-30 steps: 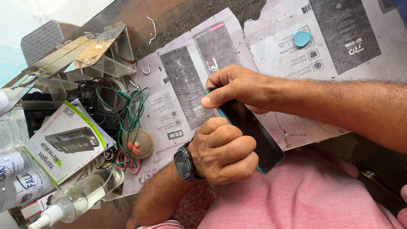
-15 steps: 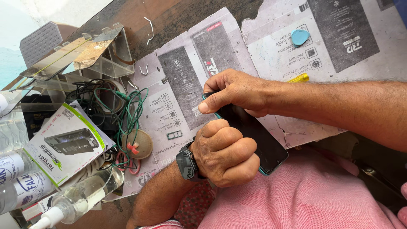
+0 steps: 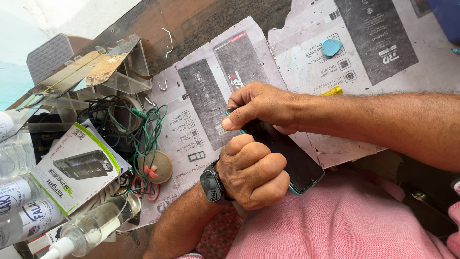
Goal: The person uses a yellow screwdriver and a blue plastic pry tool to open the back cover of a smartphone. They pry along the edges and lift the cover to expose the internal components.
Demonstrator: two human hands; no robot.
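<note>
Left hand [image 3: 251, 172] is clenching around the lower half of a phone [image 3: 287, 153], fingers curled over its near edge, a dark watch [image 3: 212, 184] sitting on the wrist. Right hand [image 3: 258, 108] is pinching the phone's top end, thumb pressing at the upper left corner. The phone is lying dark-screen up, tilted, held over the table edge and the pink shirt [image 3: 345, 225]. Flattened grey packaging [image 3: 211, 100] is covering the tabletop under the hands. A blue pick [image 3: 331, 47] is resting on it, well apart. A yellow tool [image 3: 332, 91] is peeking out just behind the right wrist. Green wires [image 3: 143, 129] and a spray bottle [image 3: 81, 230] are lying to the left.
</note>
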